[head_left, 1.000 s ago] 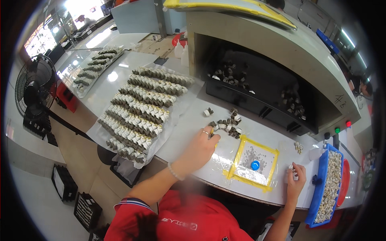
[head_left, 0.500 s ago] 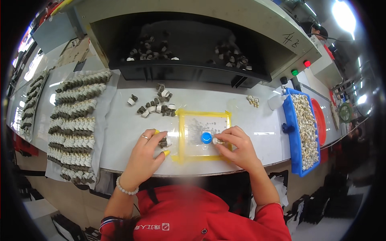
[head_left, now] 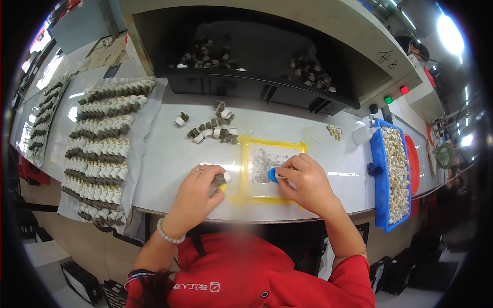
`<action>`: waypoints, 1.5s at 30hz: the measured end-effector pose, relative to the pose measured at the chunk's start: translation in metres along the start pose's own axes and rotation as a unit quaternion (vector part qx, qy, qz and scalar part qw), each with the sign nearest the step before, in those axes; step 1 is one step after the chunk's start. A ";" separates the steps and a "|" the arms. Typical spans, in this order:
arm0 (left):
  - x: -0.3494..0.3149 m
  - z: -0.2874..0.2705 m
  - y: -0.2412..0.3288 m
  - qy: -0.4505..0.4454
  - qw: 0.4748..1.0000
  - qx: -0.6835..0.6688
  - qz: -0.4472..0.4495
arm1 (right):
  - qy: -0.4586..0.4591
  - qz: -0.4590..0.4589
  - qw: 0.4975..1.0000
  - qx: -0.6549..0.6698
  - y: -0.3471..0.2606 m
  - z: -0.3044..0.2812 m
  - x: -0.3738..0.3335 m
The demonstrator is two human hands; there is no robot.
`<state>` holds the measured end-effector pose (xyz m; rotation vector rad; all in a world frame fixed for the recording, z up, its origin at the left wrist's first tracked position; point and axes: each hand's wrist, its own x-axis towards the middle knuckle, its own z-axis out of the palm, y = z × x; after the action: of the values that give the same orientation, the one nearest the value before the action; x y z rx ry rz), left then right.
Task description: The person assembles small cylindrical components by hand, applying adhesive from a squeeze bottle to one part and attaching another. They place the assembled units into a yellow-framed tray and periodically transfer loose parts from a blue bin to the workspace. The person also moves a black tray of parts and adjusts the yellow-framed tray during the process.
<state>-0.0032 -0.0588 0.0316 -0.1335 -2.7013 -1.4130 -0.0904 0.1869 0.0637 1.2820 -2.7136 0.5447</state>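
My left hand (head_left: 197, 197) is closed, thumb and fingertips around a small dark-and-white part (head_left: 222, 179), its yellow fingertip cover showing. Over the taped sheet, my right hand (head_left: 308, 185) pinches a small white-and-tan piece (head_left: 279, 176) against a round blue cap (head_left: 272, 175); the fingers hide much of the piece. Yellow tape frames the clear sheet (head_left: 262, 191), which has dark smudges on it. Beyond my left hand lies a loose group of dark-and-white parts (head_left: 208, 132).
Rows of similar parts (head_left: 100, 149) lie on a white sheet at left. A black tray (head_left: 221, 84) holding more stands at the back. On the right are a blue bin (head_left: 381, 195) of tan-and-white pieces, a white bottle (head_left: 362, 135) and several loose tan pieces (head_left: 335, 131).
My right hand has brought the small piece from beside the blue cap onto it. My left fingers have closed around the dark-and-white part. The whole view has shifted slightly.
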 end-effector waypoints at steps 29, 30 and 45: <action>-0.010 0.051 0.010 -0.036 0.825 -0.548 -0.134 | 0.011 0.142 0.934 0.329 -0.030 0.015 -0.021; -0.011 0.051 0.010 -0.039 0.824 -0.549 -0.133 | 0.008 0.144 0.931 0.334 -0.030 0.015 -0.021; -0.026 0.006 -0.020 0.198 0.977 0.037 0.068 | 0.175 0.269 0.943 0.088 0.086 -0.022 -0.039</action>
<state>0.0195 -0.0660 0.0087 -0.0269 -2.3642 -1.1557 -0.1325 0.2731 0.0516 0.3793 -2.7207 0.9746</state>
